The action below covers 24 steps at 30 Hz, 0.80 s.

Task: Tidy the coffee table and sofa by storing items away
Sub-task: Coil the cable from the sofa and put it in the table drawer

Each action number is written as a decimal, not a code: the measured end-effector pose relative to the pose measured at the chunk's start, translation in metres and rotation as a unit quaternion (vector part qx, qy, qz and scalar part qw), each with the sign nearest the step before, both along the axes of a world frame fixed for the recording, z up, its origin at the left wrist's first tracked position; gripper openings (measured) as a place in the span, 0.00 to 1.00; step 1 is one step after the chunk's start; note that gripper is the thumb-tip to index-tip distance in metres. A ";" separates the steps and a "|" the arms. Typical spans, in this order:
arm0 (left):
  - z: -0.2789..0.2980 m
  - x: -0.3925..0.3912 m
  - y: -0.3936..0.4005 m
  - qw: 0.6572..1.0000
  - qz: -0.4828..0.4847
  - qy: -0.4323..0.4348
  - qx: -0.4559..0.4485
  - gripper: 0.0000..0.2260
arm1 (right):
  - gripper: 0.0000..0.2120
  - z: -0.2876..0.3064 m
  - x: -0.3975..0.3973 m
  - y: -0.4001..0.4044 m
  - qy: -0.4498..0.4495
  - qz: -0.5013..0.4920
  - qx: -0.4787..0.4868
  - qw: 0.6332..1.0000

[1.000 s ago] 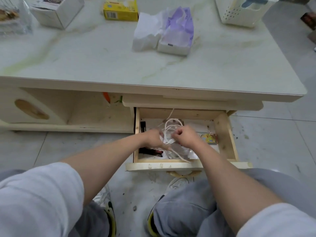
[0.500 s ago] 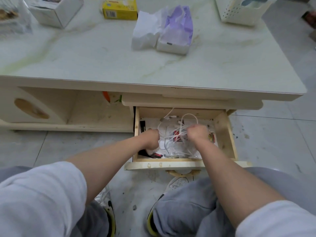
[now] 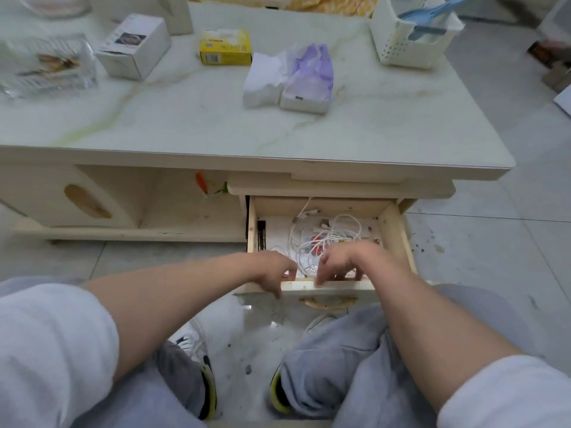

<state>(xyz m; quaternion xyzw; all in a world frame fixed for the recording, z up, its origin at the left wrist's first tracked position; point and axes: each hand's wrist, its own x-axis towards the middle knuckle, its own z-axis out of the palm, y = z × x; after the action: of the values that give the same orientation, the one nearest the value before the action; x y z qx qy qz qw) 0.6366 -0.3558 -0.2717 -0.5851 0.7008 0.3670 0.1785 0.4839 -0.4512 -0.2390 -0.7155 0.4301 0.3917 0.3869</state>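
Observation:
The wooden drawer (image 3: 394, 233) under the pale marble coffee table (image 3: 191, 125) stands pulled out. Inside it lies a tangle of white cables (image 3: 332, 234) over small red and white items, with a black object (image 3: 261, 234) along the left wall. My left hand (image 3: 273, 270) hangs over the drawer's front edge, fingers apart and pointing down, holding nothing. My right hand (image 3: 340, 262) rests with its fingertips on the front board, fingers spread. Neither hand touches the cables.
On the tabletop sit a purple tissue pack (image 3: 309, 78) with loose tissue, a yellow box (image 3: 225, 47), a white box (image 3: 134, 46), a clear container (image 3: 46, 66) and a white basket (image 3: 408, 32). An open shelf (image 3: 173, 202) lies left of the drawer. My knees and shoes are below.
Both hands have let go of the white cables and pulled back from inside the drawer to its front edge. The cables now lie loose in the drawer.

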 end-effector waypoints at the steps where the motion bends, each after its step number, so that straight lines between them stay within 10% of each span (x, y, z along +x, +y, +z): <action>1: -0.001 0.002 0.003 1.000 0.007 0.006 -0.025 0.23 | 0.19 -0.001 0.000 0.004 0.018 0.057 -0.025 0.998; 10: -0.001 0.029 0.000 0.972 0.060 -0.041 -0.222 0.22 | 0.14 -0.028 -0.001 -0.001 -0.010 -0.003 -0.244 0.970; 18: -0.003 0.059 -0.036 0.879 0.174 -0.191 -0.400 0.49 | 0.28 -0.037 0.007 -0.021 -0.121 -0.244 -0.485 0.831; 24: -0.013 0.089 -0.045 0.889 0.166 -0.166 -0.394 0.42 | 0.48 -0.045 0.012 -0.035 -0.130 -0.019 -0.576 0.807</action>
<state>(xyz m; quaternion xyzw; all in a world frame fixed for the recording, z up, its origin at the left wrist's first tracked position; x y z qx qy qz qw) 0.7256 -0.4004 -0.2851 -0.7674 0.6407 -0.0172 -0.0167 0.4957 -0.4862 -0.2843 -0.8431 0.5355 -0.0322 -0.0366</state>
